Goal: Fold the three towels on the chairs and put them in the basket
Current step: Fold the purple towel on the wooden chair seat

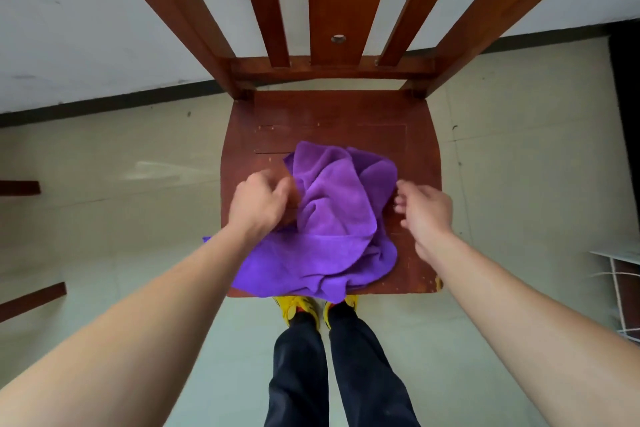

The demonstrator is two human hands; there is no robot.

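Left hand [258,201] curled at edge of purple towel [332,218], grip unclear; right hand [427,213] loosely open alongside.

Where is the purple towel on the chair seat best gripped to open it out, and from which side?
Likely at its near hem, coming from the front. The purple towel lies crumpled on the chair seat, its middle only bunched folds, while that hem lies free at the seat's front edge.

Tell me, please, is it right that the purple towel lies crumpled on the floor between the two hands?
Not quite: the head view shows the purple towel crumpled on the chair seat, not the floor, between the left hand and right hand.
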